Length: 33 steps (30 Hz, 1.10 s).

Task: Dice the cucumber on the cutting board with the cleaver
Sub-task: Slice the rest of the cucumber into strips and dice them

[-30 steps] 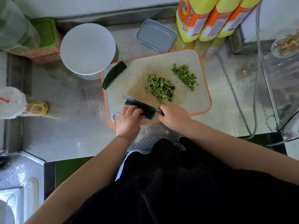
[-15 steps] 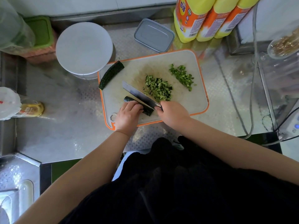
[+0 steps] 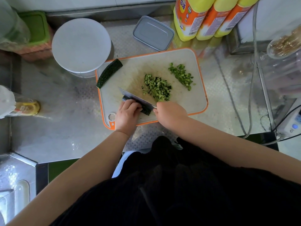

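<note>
A white cutting board [image 3: 187, 101] with an orange rim lies on the steel counter. My left hand [image 3: 127, 114] holds down a dark green cucumber piece [image 3: 145, 110] near the board's front edge, fingers curled over it. My right hand [image 3: 169, 114] grips the cleaver's handle; the cleaver blade [image 3: 136, 97] runs lengthwise along the cucumber piece, edge down into it. Two heaps of diced cucumber lie on the board, a larger one [image 3: 157, 88] in the middle and a smaller one [image 3: 181, 75] to the right. Another cucumber piece [image 3: 109, 73] lies on the board's far left corner.
A white round lid or bowl [image 3: 81, 45] stands left behind the board, a grey lidded box [image 3: 153, 33] behind it. Three yellow-orange bottles [image 3: 210, 15] stand at the back right. Cables [image 3: 250, 95] run along the right. A small jar [image 3: 26, 106] lies at the left.
The cleaver was lifted off the cucumber piece half a second ago and has come down on it again. My left hand has kept its hold on the piece.
</note>
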Available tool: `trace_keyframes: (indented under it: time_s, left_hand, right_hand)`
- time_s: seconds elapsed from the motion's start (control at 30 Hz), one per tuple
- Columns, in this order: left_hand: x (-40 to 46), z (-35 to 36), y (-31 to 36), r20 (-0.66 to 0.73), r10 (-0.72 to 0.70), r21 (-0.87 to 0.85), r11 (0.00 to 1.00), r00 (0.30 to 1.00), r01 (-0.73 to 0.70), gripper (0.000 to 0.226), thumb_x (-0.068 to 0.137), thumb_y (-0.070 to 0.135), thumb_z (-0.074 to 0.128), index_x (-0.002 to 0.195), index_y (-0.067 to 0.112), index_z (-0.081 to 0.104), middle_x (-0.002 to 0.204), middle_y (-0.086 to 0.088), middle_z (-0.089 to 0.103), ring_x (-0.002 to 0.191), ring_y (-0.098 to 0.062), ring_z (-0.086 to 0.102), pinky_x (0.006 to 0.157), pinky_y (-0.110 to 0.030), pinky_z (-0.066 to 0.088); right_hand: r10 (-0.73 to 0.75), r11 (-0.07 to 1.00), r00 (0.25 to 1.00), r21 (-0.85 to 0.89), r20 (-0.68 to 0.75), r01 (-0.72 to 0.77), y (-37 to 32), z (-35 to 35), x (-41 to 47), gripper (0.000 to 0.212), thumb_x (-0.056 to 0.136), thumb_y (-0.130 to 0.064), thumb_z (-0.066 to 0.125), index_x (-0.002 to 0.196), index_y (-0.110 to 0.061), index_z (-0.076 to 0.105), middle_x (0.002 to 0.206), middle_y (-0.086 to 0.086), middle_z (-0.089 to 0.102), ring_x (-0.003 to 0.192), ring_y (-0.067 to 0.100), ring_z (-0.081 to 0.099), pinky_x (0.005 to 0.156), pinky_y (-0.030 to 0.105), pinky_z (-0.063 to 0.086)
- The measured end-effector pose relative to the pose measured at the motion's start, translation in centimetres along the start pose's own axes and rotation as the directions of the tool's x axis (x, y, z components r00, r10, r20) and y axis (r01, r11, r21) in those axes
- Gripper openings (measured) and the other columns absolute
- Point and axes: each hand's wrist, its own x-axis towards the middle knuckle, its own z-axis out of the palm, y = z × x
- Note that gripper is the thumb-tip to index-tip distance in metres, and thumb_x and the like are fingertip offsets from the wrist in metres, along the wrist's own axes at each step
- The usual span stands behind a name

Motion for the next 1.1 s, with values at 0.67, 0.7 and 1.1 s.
trace_keyframes:
  time_s: [0.67,0.7,1.1]
  left_hand:
    - [-0.5,0.2,-0.5,-0.061,0.074,0.031,0.997,0.995,-0.072,0.013,0.089,0.013,0.061,0.09,0.006,0.072,0.099,-0.009,0.066,0.096,-0.026,0.053,0.082,-0.034,0.048]
    - [-0.5,0.1,-0.4,-0.061,0.077,0.035,0.997,0.995,-0.075,0.013,0.089,0.012,0.06,0.09,0.006,0.071,0.099,-0.009,0.066,0.095,-0.025,0.053,0.081,-0.035,0.048]
    - [-0.3,0.1,0.0,-0.058,0.005,0.013,1.0,0.998,-0.005,0.016,0.087,0.016,0.06,0.089,0.006,0.072,0.096,-0.008,0.065,0.092,-0.025,0.053,0.076,-0.035,0.047]
  right_hand:
    - [0.084,0.973,0.992,0.209,0.097,-0.102,0.7,0.3,2.3,0.031,0.097,-0.04,0.046,0.084,-0.011,0.051,0.067,0.001,0.047,0.081,0.032,0.059,0.063,0.032,0.04]
    - [0.072,0.976,0.993,0.197,0.089,-0.089,0.7,0.4,2.2,0.031,0.097,-0.039,0.046,0.084,-0.012,0.051,0.066,0.001,0.047,0.079,0.031,0.059,0.062,0.032,0.04]
    - [0.027,0.999,0.999,0.027,0.02,-0.028,-0.2,0.1,0.2,0.028,0.101,-0.033,0.041,0.094,-0.01,0.055,0.065,0.0,0.041,0.068,0.025,0.049,0.058,0.032,0.036]
